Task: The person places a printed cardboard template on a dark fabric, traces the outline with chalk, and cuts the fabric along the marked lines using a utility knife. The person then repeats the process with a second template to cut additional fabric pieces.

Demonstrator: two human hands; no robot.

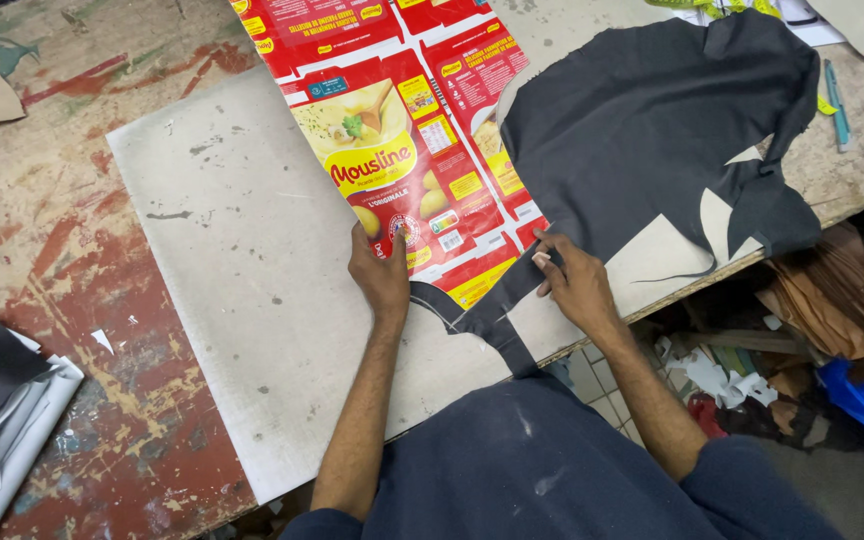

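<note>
Landmark: I take the flattened red carton point(407, 150) as reference; it lies printed side up on the grey board point(252, 280).
Left hand: my left hand point(380, 272) rests palm down on the carton's near edge, fingers spread, pressing it flat; it grips nothing.
Right hand: my right hand point(572, 280) sits just right of the carton's near corner, fingertips pinching the narrow strip point(497, 300) of dark fabric.
Dark fabric: the dark fabric point(642, 130) overlaps the carton's right side and spreads away from it toward the table edge; its strip runs from the carton's near corner down toward my body.
Progress, done: I judge that carton and fabric are laid together, and the fabric already shows cut curves on the side away from the carton.
Progress, left: the strip is not yet lying flat; I see no marking or cutting tool in either hand.
Surroundings: a blue pen point(837, 100) lies far right of the carton, beyond the fabric.
</note>
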